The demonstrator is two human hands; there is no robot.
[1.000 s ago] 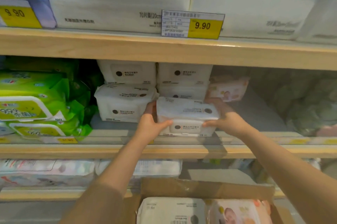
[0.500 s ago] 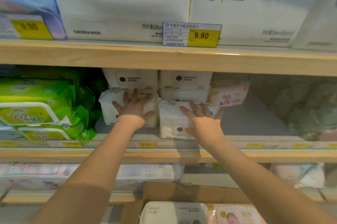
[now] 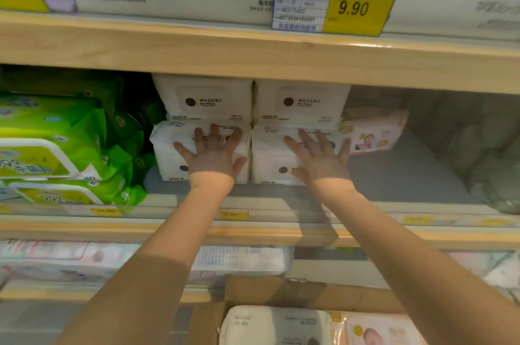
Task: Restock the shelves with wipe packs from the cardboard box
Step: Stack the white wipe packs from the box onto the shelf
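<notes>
With your left hand (image 3: 213, 155) and right hand (image 3: 318, 158) pressing flat, fingers spread, on the two lower white packs (image 3: 278, 160) on the middle shelf (image 3: 253, 228), uneven pressure could skew them or tip the packs stacked above.

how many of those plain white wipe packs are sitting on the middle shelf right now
4, in two stacks of two: upper left pack, lower left pack under the left hand, upper right pack, lower right pack under the right hand. More may be hidden behind them.
</notes>
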